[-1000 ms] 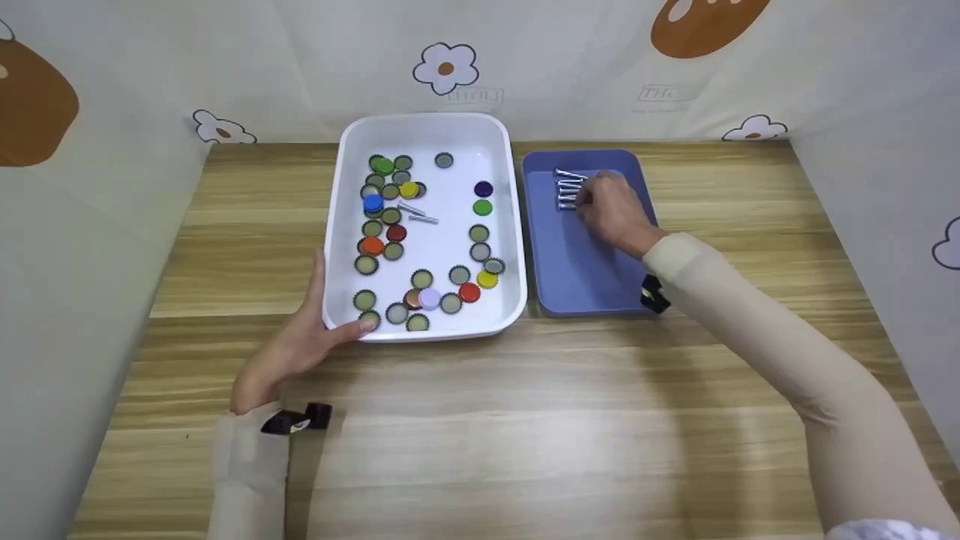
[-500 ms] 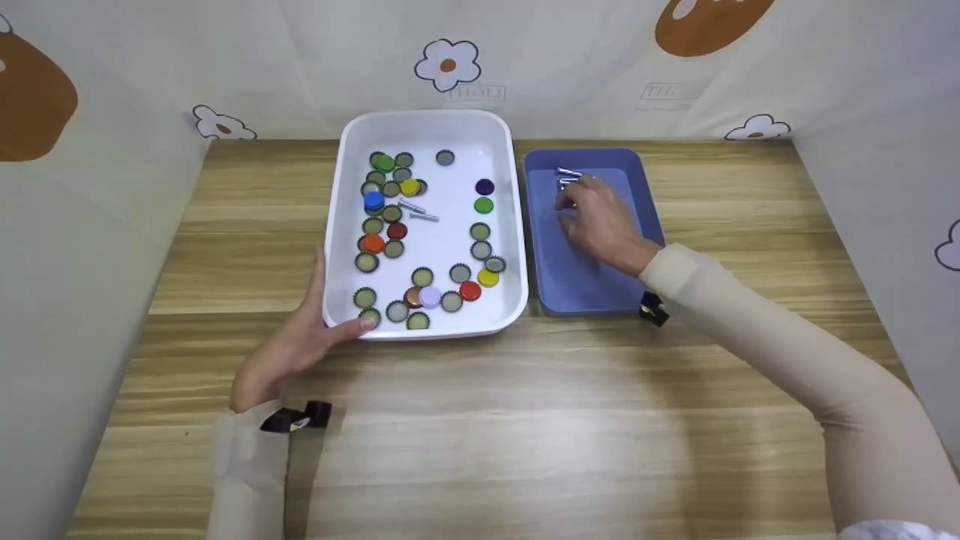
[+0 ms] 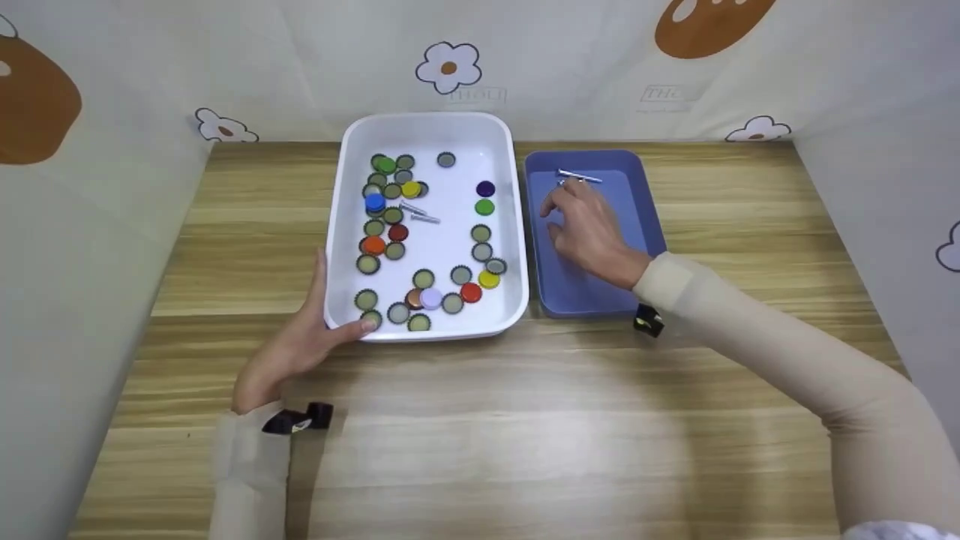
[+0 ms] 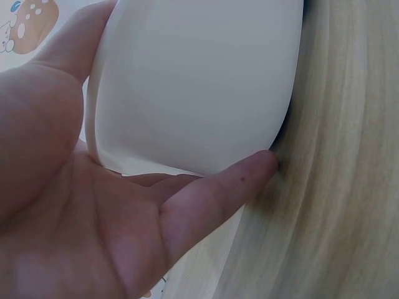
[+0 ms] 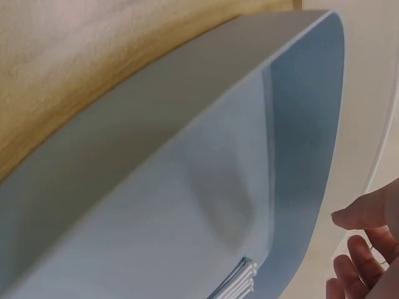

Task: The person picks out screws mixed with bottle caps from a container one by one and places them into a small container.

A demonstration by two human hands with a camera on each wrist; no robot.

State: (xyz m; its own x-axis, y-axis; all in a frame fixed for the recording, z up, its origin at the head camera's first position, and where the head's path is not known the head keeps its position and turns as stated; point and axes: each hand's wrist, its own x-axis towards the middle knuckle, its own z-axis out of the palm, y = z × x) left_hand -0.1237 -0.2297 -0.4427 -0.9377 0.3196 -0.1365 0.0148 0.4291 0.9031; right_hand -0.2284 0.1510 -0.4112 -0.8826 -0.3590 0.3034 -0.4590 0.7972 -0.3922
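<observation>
My left hand (image 3: 296, 337) grips the near left corner of a white tray (image 3: 517, 285), thumb over the rim and fingers along the outer wall. In the left wrist view, its fingers lie against the tray's outside. Bottle caps (image 3: 470, 292) of several colours and two silver bolts (image 3: 425, 219) lie in this tray. My right hand (image 3: 589, 232) hovers over the blue tray (image 3: 574, 300), its fingers loosely bent, with a gap between thumb and fingers and nothing seen held. Beyond it, silver bolts (image 3: 580, 176) lie in the blue tray, partly hidden in the head view.
Both trays stand side by side on a wood-grain table (image 3: 480, 435), close to the back wall. A pale cloth (image 3: 330, 67) printed with flowers covers the walls on three sides. A black wrist camera (image 3: 300, 420) sits on the left sleeve.
My right hand has drawn back from the bolts and moved left and slightly nearer, its fingers loosening. The left hand and the white tray have stayed put.
</observation>
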